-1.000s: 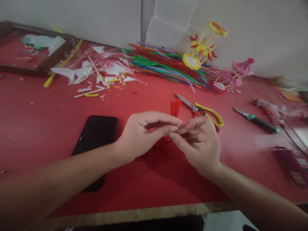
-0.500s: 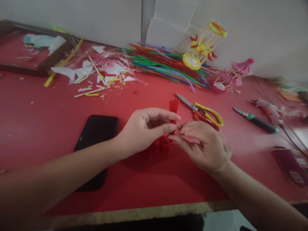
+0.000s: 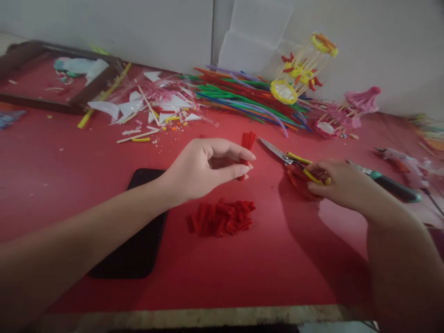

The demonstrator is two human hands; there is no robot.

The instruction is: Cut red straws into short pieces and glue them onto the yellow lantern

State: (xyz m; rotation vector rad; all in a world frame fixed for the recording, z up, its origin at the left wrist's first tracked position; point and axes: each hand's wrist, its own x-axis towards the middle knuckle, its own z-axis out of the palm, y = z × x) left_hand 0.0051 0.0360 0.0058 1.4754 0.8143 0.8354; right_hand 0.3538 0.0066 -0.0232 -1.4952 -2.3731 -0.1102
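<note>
My left hand (image 3: 215, 171) pinches a small upright bundle of red pipe cleaners (image 3: 248, 139) between thumb and fingers, above the red tabletop. To the right, my right hand (image 3: 333, 182) has its fingers curled round the yellow handle of the scissors (image 3: 282, 156). The scissors lie on the table with their blades pointing to the upper left. Below my left hand sits a pile of short cut red pipe cleaner pieces (image 3: 224, 217). A black phone (image 3: 138, 249) lies partly under my left forearm.
Long coloured pipe cleaners (image 3: 239, 97) lie along the wall. Beside them stand a yellow stick model (image 3: 294, 76) and a pink one (image 3: 347, 113). Scraps (image 3: 159, 106) and a dark wooden frame (image 3: 74, 108) are at back left. A knife (image 3: 395, 187) and glue gun (image 3: 405, 164) lie right.
My right hand has left the red bundle and moved right onto the scissors' handle. My left hand still holds the bundle, and the cut pile below shows more fully.
</note>
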